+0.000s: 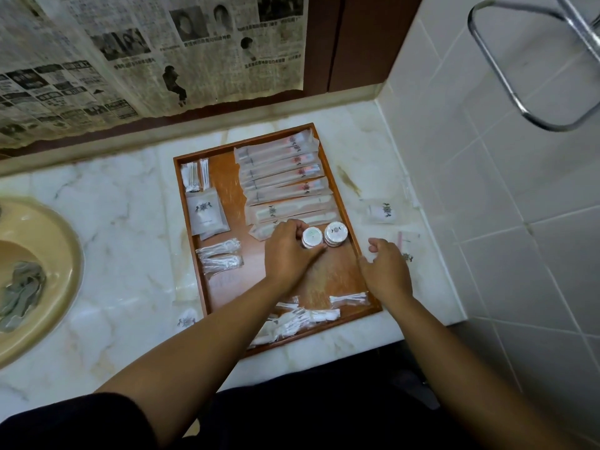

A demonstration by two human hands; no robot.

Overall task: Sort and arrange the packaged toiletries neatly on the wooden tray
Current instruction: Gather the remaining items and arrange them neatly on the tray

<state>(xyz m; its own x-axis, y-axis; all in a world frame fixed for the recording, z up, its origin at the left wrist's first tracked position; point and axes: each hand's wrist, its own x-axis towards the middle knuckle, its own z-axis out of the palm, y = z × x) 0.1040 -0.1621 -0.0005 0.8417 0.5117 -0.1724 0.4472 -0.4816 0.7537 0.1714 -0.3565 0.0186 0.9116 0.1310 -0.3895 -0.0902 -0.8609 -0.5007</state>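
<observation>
A wooden tray lies on the marble counter. Long sealed packets are lined up along its far right side. Flat white sachets and cotton-swab packs sit on its left, clear packets below them, and more swab packs lie at the near edge. Two round white soap stacks stand mid-tray: my left hand grips the left stack, and the right stack stands free beside it. My right hand hovers at the tray's right rim, fingers loosely curled, holding nothing.
Loose packets lie off the tray: one at the right, another beyond my right hand, one at the tray's near left corner. A beige sink is left. Tiled wall and a chrome rail are right.
</observation>
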